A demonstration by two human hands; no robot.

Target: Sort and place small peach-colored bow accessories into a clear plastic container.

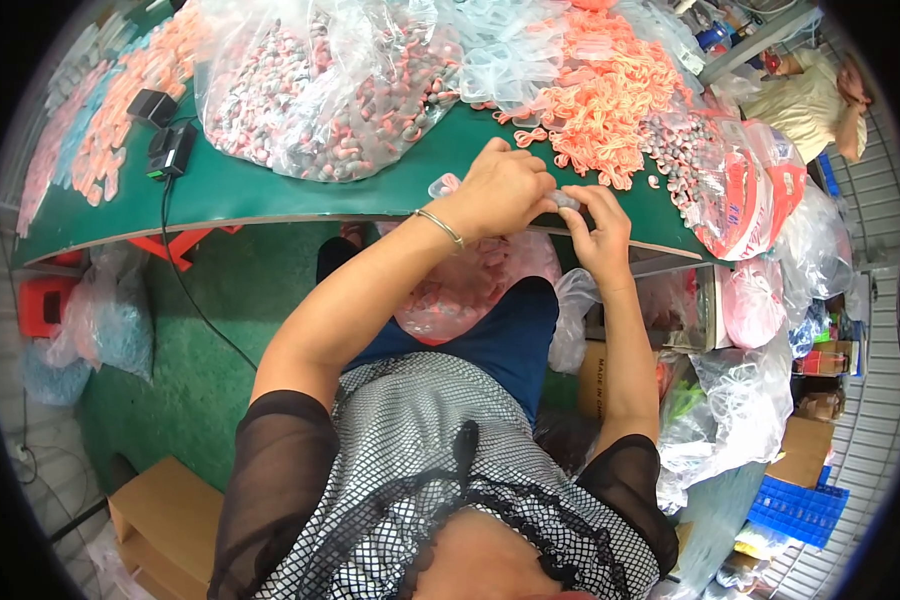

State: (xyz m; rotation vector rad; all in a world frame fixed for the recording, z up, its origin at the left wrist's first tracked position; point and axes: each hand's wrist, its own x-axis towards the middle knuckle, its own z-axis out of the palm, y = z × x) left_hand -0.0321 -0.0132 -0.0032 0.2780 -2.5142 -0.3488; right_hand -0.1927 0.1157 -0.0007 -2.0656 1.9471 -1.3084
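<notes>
My left hand (500, 190), with a bangle at its wrist, is over the front edge of the green table, fingers closed in a pinch. Close by on the right, my right hand (602, 235) pinches too. Between the fingertips of both sits a small grey, partly see-through piece (563, 200); its exact kind is too small to make out. Beside my left wrist, a small clear and pink piece (445, 184) lies at the table edge. Beyond my hands lies a heap of orange looped cords (605, 95), with small grey and pink beads (675, 150) to its right.
A big clear bag of grey and pink beads (325, 90) stands on the green table (240, 190). Left of it are a black device (170, 150) with a cable and rows of orange pieces (135, 115). A pink bag (470, 285) is below the edge. Another person (810, 100) sits far right.
</notes>
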